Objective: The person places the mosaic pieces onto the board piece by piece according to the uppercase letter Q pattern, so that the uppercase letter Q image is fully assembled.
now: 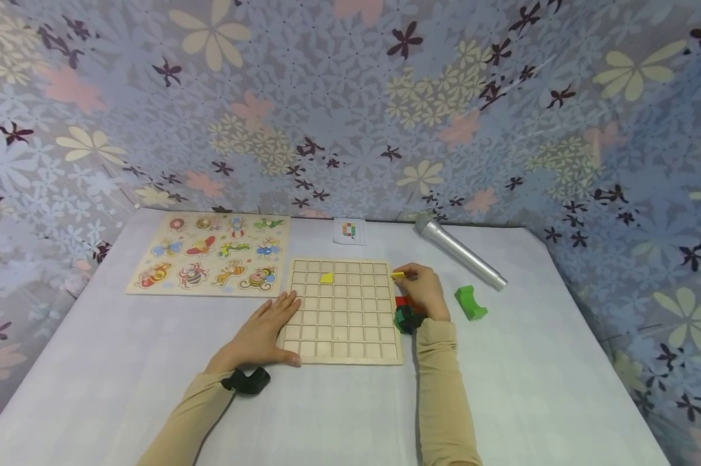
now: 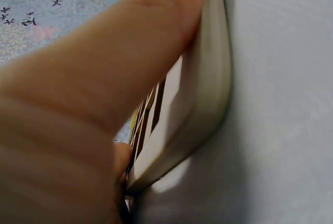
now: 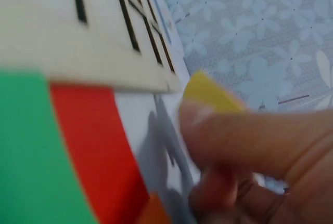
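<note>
A wooden grid board [image 1: 341, 333] lies on the table, with one yellow piece [image 1: 327, 277] in a cell near its upper left. My left hand [image 1: 263, 333] rests on the board's left edge, fingers spread; in the left wrist view its thumb [image 2: 119, 42] lies along the rim. Beyond the board's right edge, my right hand [image 1: 424, 291] pinches a small yellow block [image 3: 208, 91] between thumb and fingers. Under that hand, beside the board, are a red piece [image 3: 99, 141], a green piece [image 3: 36, 146] and a bit of an orange one [image 3: 155, 211], partly hidden in the head view.
An insect picture board [image 1: 210, 254] lies at the back left. Behind the grid board is a small card [image 1: 349, 231] with a coloured pattern. A silver microphone [image 1: 461, 251] and a green curved block [image 1: 470, 303] lie to the right. Flowered cloth [image 1: 338, 116] hangs behind the table.
</note>
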